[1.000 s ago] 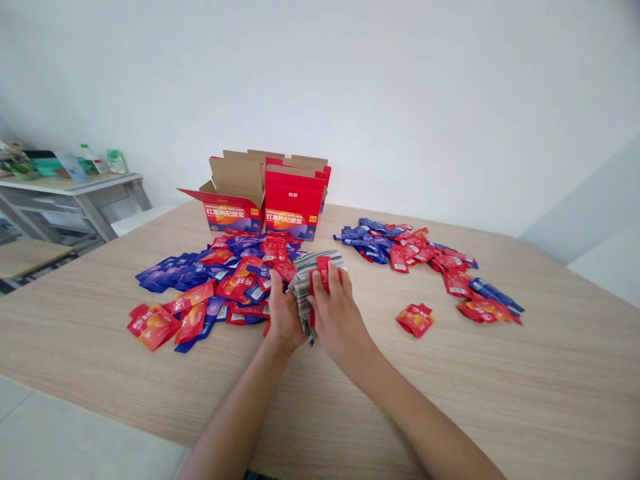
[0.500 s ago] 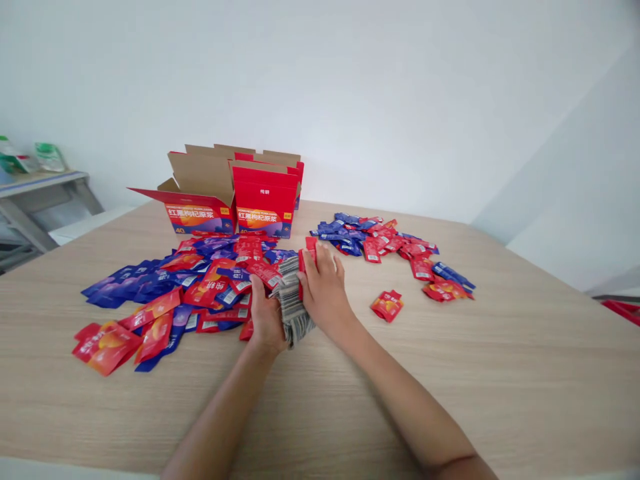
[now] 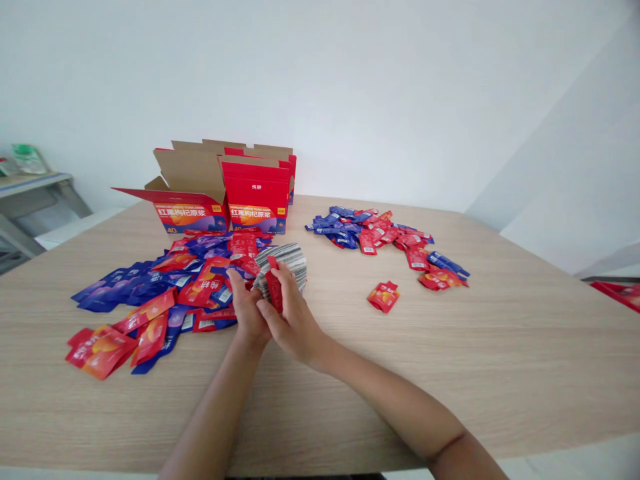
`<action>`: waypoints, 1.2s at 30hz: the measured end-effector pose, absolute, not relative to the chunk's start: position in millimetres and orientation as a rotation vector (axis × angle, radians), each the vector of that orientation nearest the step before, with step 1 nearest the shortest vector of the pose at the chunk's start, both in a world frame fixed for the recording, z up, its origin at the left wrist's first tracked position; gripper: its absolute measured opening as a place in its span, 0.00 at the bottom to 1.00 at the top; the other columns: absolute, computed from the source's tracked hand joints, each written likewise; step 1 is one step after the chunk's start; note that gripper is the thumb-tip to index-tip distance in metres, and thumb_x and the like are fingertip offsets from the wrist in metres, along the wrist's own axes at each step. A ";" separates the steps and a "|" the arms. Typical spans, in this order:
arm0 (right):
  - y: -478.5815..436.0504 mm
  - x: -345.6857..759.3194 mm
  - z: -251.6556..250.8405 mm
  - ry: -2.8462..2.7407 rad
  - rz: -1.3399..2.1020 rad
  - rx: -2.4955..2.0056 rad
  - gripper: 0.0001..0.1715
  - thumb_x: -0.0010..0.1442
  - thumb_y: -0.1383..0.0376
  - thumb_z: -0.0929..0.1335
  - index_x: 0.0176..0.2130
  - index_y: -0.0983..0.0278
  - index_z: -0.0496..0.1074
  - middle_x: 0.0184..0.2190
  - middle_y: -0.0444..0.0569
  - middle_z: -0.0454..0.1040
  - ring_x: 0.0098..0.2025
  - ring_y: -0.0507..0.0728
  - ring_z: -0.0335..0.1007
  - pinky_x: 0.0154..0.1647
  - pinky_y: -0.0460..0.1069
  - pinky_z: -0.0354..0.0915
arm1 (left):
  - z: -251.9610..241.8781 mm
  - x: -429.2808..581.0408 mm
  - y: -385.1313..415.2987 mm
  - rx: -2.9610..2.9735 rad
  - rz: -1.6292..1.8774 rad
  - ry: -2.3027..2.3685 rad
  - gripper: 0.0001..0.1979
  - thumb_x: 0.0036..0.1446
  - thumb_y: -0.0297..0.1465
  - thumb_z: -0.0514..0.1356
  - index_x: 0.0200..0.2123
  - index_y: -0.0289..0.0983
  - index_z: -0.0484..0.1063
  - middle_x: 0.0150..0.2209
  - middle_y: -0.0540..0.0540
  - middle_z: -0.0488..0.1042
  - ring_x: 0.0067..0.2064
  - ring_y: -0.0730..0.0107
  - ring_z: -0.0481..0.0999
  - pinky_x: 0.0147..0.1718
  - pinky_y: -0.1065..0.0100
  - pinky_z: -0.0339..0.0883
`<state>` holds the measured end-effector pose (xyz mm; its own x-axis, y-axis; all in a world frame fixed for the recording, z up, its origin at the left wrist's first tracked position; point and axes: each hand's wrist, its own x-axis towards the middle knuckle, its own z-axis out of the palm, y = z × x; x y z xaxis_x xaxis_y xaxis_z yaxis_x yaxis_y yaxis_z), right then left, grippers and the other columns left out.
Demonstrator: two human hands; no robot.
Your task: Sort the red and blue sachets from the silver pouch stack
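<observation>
Both hands meet over the middle of a light wooden table (image 3: 450, 373). Between them stands a thick stack of sachets (image 3: 286, 261), its silver edges fanned upward. My left hand (image 3: 246, 313) is closed on the stack's left side. My right hand (image 3: 293, 319) is closed on its front and pinches a red sachet (image 3: 274, 291) against it. To the left, a wide heap of red and blue sachets (image 3: 160, 293) touches my left hand.
Two open red cartons (image 3: 235, 193) stand at the table's far side. A second heap of red and blue sachets (image 3: 385, 240) lies at the right, with a small red bundle (image 3: 383, 297) apart from it. A grey shelf unit (image 3: 30, 200) stands far left.
The stack has been drawn slightly left and nearer, and its fanned edges now tip upward. My right hand slid from the stack's top to its front. The view swung to the right.
</observation>
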<state>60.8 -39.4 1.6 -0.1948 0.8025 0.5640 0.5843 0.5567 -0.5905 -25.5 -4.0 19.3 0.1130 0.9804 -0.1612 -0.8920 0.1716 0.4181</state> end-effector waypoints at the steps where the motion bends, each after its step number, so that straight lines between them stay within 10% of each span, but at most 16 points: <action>1: -39.9 60.7 2.0 -1.851 0.332 -1.105 0.35 0.69 0.60 0.61 0.70 0.65 0.46 0.71 0.61 0.49 0.74 0.59 0.41 0.71 0.60 0.51 | 19.4 -23.1 -5.6 0.256 1.388 0.439 0.40 0.64 0.58 0.40 0.41 0.32 0.79 0.41 0.40 0.82 0.58 0.56 0.74 0.60 0.62 0.64; 9: -29.8 77.8 10.2 -1.698 0.322 -1.055 0.36 0.73 0.58 0.55 0.73 0.60 0.39 0.71 0.53 0.54 0.72 0.56 0.46 0.70 0.56 0.53 | 19.7 -5.0 -20.5 0.277 1.208 0.380 0.42 0.64 0.57 0.35 0.62 0.34 0.68 0.54 0.38 0.77 0.63 0.54 0.69 0.63 0.56 0.59; 21: -7.1 101.5 29.5 -1.627 0.705 -0.947 0.34 0.71 0.52 0.57 0.70 0.62 0.52 0.64 0.52 0.66 0.62 0.59 0.67 0.60 0.55 0.67 | 23.3 -8.0 -19.5 0.217 1.164 0.323 0.48 0.58 0.63 0.35 0.62 0.33 0.67 0.55 0.35 0.76 0.62 0.48 0.69 0.61 0.49 0.60; 28: -8.8 106.8 25.3 -1.737 0.140 -1.203 0.24 0.71 0.63 0.56 0.59 0.62 0.70 0.70 0.54 0.56 0.71 0.59 0.50 0.70 0.61 0.50 | 18.9 -17.6 -16.1 0.278 1.151 0.246 0.46 0.58 0.64 0.40 0.59 0.34 0.70 0.53 0.36 0.77 0.60 0.47 0.71 0.60 0.48 0.63; 36: -14.2 94.6 18.3 -2.089 -0.094 -1.281 0.33 0.71 0.55 0.57 0.62 0.78 0.61 0.67 0.71 0.57 0.73 0.67 0.44 0.71 0.67 0.44 | 12.7 -18.2 -13.0 0.254 1.179 0.231 0.47 0.59 0.63 0.38 0.56 0.30 0.72 0.53 0.34 0.77 0.62 0.48 0.70 0.62 0.52 0.61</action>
